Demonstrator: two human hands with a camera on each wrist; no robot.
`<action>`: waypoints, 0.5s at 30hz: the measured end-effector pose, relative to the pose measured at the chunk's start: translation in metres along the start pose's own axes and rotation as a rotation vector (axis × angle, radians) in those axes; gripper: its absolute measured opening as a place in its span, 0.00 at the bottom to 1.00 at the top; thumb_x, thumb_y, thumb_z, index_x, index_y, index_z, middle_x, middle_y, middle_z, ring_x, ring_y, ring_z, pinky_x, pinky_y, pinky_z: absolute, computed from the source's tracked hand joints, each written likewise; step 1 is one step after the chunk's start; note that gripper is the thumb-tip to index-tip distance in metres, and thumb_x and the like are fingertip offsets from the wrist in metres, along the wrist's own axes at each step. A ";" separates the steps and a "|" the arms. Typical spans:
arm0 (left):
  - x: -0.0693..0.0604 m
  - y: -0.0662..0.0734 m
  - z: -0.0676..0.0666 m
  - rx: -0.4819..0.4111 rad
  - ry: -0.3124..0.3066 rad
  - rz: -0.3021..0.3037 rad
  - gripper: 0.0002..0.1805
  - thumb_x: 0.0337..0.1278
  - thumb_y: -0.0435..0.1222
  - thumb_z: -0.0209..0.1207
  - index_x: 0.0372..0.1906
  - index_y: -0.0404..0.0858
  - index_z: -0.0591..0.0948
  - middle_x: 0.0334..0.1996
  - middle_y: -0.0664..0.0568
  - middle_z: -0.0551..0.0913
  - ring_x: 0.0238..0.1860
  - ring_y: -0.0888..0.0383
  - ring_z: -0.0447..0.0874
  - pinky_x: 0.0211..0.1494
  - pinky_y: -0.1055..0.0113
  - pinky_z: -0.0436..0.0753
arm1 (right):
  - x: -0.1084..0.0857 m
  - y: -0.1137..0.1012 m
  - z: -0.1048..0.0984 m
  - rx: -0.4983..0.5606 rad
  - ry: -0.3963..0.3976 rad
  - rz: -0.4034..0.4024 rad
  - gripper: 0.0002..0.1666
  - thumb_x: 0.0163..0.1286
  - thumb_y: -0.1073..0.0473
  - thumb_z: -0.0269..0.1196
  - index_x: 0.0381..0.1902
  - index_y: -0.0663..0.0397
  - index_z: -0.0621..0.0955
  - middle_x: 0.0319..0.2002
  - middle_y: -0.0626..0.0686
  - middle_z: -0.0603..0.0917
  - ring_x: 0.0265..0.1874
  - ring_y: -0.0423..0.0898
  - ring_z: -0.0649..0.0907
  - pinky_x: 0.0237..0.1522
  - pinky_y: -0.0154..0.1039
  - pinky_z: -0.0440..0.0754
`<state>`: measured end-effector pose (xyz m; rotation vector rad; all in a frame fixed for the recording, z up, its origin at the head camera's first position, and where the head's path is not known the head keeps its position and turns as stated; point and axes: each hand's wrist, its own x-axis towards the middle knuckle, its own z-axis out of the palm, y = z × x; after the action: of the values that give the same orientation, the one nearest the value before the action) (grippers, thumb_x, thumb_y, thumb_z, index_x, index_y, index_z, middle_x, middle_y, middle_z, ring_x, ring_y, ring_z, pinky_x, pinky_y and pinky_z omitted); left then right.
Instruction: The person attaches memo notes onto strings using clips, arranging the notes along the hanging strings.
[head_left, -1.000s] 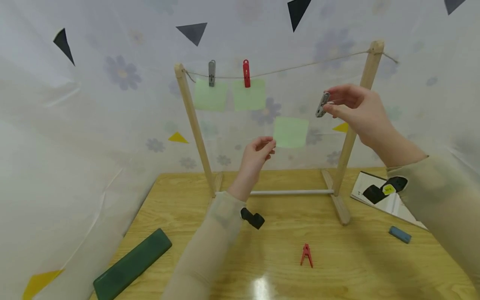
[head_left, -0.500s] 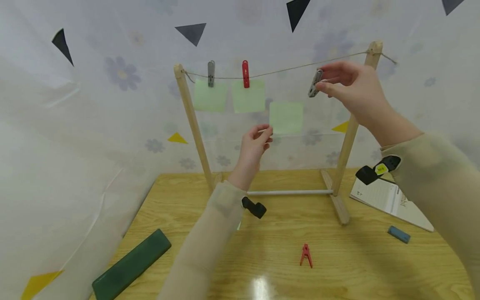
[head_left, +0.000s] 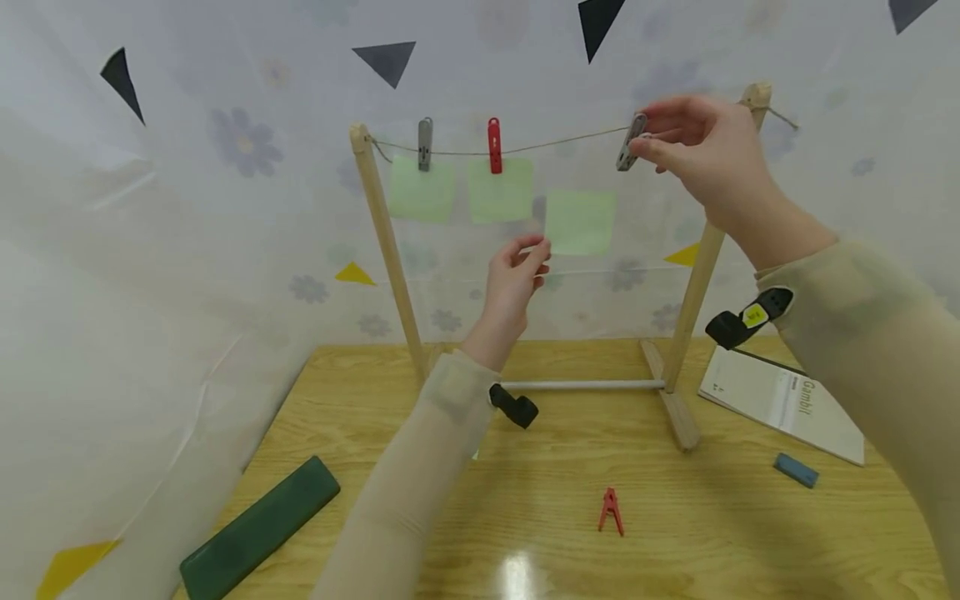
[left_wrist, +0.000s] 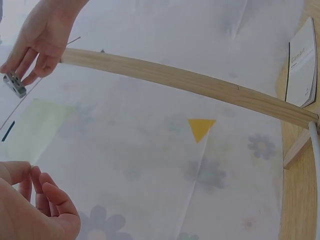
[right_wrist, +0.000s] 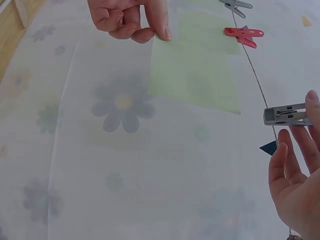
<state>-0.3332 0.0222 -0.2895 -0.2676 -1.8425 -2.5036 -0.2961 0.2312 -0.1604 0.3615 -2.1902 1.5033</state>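
Note:
My left hand [head_left: 513, 279] pinches a pale green paper sheet [head_left: 581, 223] by its lower left corner, just below the string [head_left: 562, 142]. In my right hand [head_left: 708, 154] is a grey clothespin [head_left: 632, 143], held between thumb and fingers beside the string near the right post. The right wrist view shows this clothespin [right_wrist: 286, 115] overlapping the string; whether it touches cannot be told. Two more green sheets hang at the left, one under a grey clothespin [head_left: 425, 145], the other [head_left: 501, 193] under a red clothespin [head_left: 494, 147].
The string runs between two wooden posts [head_left: 392, 258] joined by a white rod [head_left: 585, 385]. On the table [head_left: 555, 533] lie a red clothespin [head_left: 611, 512], a dark green case [head_left: 260, 529], a blue eraser-like block [head_left: 797, 470] and a notebook [head_left: 780, 404].
Both hands have risen toward the string, the left with the green sheet, the right with the grey clothespin. The right hand has also shifted slightly left. The hanging sheets stay in place.

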 end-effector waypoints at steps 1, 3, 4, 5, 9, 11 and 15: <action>0.000 0.001 0.001 -0.002 0.006 0.000 0.07 0.65 0.37 0.62 0.45 0.40 0.83 0.31 0.53 0.81 0.29 0.61 0.77 0.32 0.73 0.75 | 0.001 0.000 0.001 0.000 -0.003 0.003 0.21 0.64 0.56 0.69 0.55 0.49 0.82 0.38 0.36 0.85 0.37 0.36 0.82 0.37 0.26 0.77; 0.000 0.002 0.002 -0.009 0.013 0.001 0.08 0.65 0.37 0.62 0.45 0.39 0.83 0.31 0.52 0.81 0.29 0.61 0.77 0.32 0.73 0.75 | 0.004 -0.001 0.002 0.001 -0.007 0.007 0.21 0.64 0.56 0.69 0.55 0.50 0.82 0.39 0.37 0.85 0.38 0.36 0.82 0.37 0.27 0.77; 0.000 0.002 0.002 -0.008 0.012 -0.001 0.08 0.66 0.37 0.62 0.45 0.40 0.83 0.31 0.52 0.81 0.29 0.61 0.77 0.32 0.73 0.76 | 0.005 -0.002 0.002 0.001 -0.010 0.011 0.21 0.64 0.56 0.69 0.55 0.50 0.82 0.39 0.37 0.85 0.38 0.37 0.82 0.37 0.27 0.77; 0.000 0.003 0.003 -0.010 0.012 0.000 0.08 0.65 0.37 0.62 0.45 0.40 0.83 0.31 0.53 0.81 0.29 0.61 0.77 0.33 0.73 0.76 | 0.006 -0.002 0.003 0.001 -0.012 0.014 0.21 0.64 0.56 0.69 0.55 0.49 0.81 0.39 0.37 0.85 0.38 0.37 0.82 0.38 0.27 0.76; 0.000 0.005 0.007 -0.018 0.017 0.017 0.08 0.65 0.37 0.63 0.45 0.39 0.84 0.29 0.56 0.82 0.29 0.62 0.77 0.32 0.74 0.76 | 0.009 -0.007 0.004 0.001 -0.007 0.018 0.19 0.65 0.56 0.68 0.54 0.49 0.82 0.39 0.37 0.85 0.38 0.37 0.81 0.38 0.27 0.76; 0.001 0.005 0.009 -0.022 0.023 0.030 0.08 0.64 0.37 0.63 0.45 0.38 0.84 0.29 0.56 0.82 0.29 0.62 0.77 0.32 0.74 0.76 | 0.011 -0.010 0.004 0.000 -0.002 0.018 0.19 0.65 0.56 0.68 0.53 0.49 0.82 0.38 0.37 0.85 0.37 0.38 0.80 0.39 0.27 0.76; 0.003 0.004 0.011 -0.022 0.040 0.049 0.08 0.64 0.37 0.64 0.44 0.38 0.84 0.31 0.53 0.83 0.29 0.62 0.77 0.32 0.74 0.75 | 0.015 -0.016 0.007 -0.014 0.004 0.026 0.18 0.64 0.56 0.69 0.51 0.49 0.83 0.37 0.37 0.85 0.36 0.39 0.79 0.39 0.27 0.76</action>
<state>-0.3341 0.0317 -0.2817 -0.2581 -1.7719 -2.4796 -0.3031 0.2196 -0.1416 0.3269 -2.2089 1.5006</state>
